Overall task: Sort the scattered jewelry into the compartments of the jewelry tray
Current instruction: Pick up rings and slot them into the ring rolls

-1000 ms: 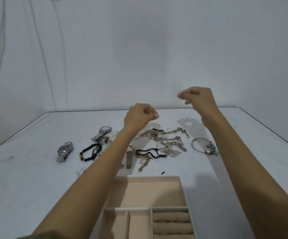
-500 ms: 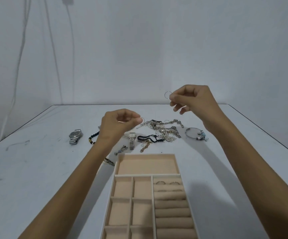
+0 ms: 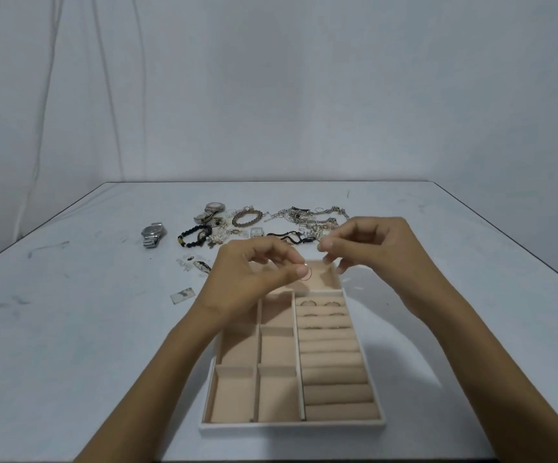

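A beige jewelry tray (image 3: 292,425) lies in front of me with square compartments on the left and ring rolls on the right; several rings (image 3: 319,304) sit in the top rolls. My left hand (image 3: 254,279) hovers over the tray's far end and pinches a thin ring (image 3: 307,273) between thumb and forefinger. My right hand (image 3: 371,252) is close beside it, fingertips pinched together; a second thin ring was in it earlier, but it is too small to make out now. Scattered jewelry (image 3: 307,218) lies on the table beyond the tray.
Two watches (image 3: 153,232) (image 3: 211,210), a black bead bracelet (image 3: 194,236), a braided bracelet (image 3: 247,218), a black cord bracelet (image 3: 287,236) and tangled silver chains lie behind the tray. Small bits and a plastic bag (image 3: 182,295) lie to the tray's left. The table (image 3: 70,329) ends at a white wall.
Both hands have come down and toward me, now close together over the tray's far end. The view has tilted down, showing the whole tray.
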Tool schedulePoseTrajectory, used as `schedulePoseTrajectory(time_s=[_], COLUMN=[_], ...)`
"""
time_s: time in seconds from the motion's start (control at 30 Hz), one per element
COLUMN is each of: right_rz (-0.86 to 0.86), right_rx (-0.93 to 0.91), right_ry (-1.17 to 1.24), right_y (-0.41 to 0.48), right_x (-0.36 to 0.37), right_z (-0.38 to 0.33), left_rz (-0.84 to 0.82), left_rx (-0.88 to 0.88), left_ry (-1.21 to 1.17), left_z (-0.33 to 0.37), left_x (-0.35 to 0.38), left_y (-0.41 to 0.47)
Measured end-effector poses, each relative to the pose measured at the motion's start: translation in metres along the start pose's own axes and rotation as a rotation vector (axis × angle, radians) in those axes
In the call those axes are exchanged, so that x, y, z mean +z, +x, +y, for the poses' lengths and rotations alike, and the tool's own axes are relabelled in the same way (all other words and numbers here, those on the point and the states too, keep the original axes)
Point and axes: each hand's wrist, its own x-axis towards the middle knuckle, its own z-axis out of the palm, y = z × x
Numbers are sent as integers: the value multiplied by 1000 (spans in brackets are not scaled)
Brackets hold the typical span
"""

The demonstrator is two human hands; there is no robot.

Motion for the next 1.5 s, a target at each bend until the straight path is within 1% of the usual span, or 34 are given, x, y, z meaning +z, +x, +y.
schedulePoseTrajectory(time_s=[0.1, 0.23, 0.33, 0.47, 0.67, 0.8, 0.93, 1.07, 1.3, 1.4, 1.5], right_rz=[-19, -12, -15, -9, -100, -136, -227, -296, -342, -336, -285], right_rx=[14, 33, 34, 18, 14, 8, -14, 3, -23, -24, -66], right_ry=[-7, -26, -152, -311, -458, -494, -561, -629, -877, -897, -780], right_y=[-17, -32, -42, -54, -67, -65, -59, -54, -48, -45, -46], right_x=[1, 0, -1, -5, -12, -13, -14, -16, -9, -12, -10], right_z=[7, 16, 20, 22, 24, 22, 15, 9, 1, -8, -13], left_rz=[-63, -108, -132, -113, -50, -55, -58, -58, -64, -60, -55], left_rx=[25, 47, 65, 76, 105, 112, 115, 118, 115, 112, 113], left_ry=[51, 88, 91, 114, 107, 115, 137, 135, 153, 148, 161], left_z=[-2, -1, 1, -1, 0, 0, -2, -1, -2, -2, -1], left_x=[0, 1, 2, 1, -1, 0, -1, -1, -1, -2, -2], left_y=[-7, -13, -14, -15, -14, -15, -14, -14, -14, -14, -14])
